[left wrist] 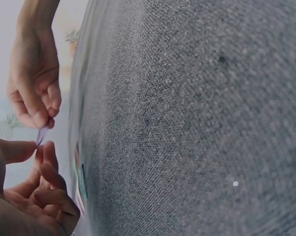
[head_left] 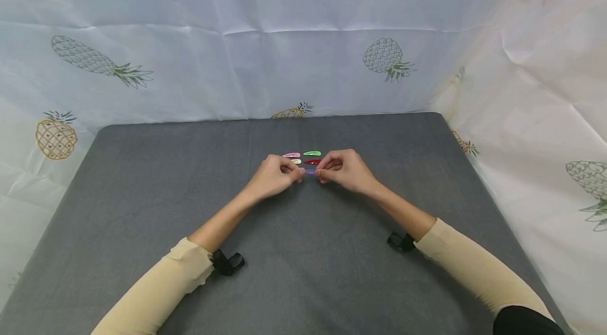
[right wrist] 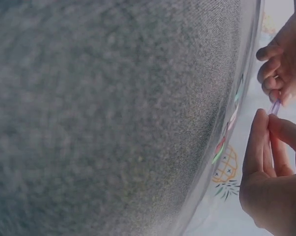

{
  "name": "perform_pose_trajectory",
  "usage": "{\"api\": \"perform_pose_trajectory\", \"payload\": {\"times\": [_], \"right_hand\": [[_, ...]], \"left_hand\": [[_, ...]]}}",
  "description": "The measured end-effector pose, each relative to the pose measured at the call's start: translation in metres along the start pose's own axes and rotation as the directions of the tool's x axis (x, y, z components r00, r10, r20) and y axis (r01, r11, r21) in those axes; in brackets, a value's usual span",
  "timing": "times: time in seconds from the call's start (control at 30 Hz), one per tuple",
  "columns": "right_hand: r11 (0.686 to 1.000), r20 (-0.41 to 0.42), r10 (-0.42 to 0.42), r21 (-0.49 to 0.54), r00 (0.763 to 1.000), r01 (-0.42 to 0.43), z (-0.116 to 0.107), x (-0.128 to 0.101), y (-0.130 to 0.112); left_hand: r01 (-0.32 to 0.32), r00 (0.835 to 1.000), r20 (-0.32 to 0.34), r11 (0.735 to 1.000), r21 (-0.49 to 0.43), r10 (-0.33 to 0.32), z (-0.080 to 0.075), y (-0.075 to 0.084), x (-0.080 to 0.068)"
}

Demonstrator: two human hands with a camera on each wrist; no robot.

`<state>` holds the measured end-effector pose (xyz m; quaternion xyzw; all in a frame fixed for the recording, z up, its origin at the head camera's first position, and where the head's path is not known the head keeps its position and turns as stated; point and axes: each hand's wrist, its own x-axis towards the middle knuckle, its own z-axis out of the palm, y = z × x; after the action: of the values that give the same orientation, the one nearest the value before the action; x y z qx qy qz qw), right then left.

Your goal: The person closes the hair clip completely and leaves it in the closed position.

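I had both hands on the purple hair clip: left hand & right hand each pinched an end, above the grey table.

No text, label, brand, number or sign can be read in any of the views
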<state>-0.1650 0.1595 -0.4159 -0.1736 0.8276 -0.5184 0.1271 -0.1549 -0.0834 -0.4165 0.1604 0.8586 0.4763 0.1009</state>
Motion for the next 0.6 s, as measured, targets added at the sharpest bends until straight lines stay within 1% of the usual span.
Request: {"api": "perform_pose_trajectory", "payload": {"times": [0.1, 0.23, 0.4, 0.6], "right_hand": [[1.0, -0.004, -0.009, -0.017, 1.0, 0.009, -0.0002, -0.0004, 0.0008], [1.0, -0.007, -0.015, -0.021, 1.0, 0.015, -0.0004, -0.0002, 0.0021], [1.0, 0.001, -0.012, 0.013, 1.0, 0.012, -0.001, 0.0, 0.0039], [0.998, 0.028, 0.007, 0.066, 1.0, -0.009, -0.0021, 0.0001, 0.0053]], "left_hand": [[0.009, 1.0, 0.004, 1.0, -0.011, -0.009, -0.001, -0.0002, 0.0003], [0.037, 0.999, 0.011, 0.999, -0.03, -0.037, -0.0013, 0.0002, 0.0011], [0.076, 0.997, 0.014, 0.995, -0.065, -0.076, -0.0001, 0.0006, 0.0014], [0.077, 0.997, 0.015, 0.994, -0.074, -0.076, -0.0007, 0.0005, 0.0008]]}}
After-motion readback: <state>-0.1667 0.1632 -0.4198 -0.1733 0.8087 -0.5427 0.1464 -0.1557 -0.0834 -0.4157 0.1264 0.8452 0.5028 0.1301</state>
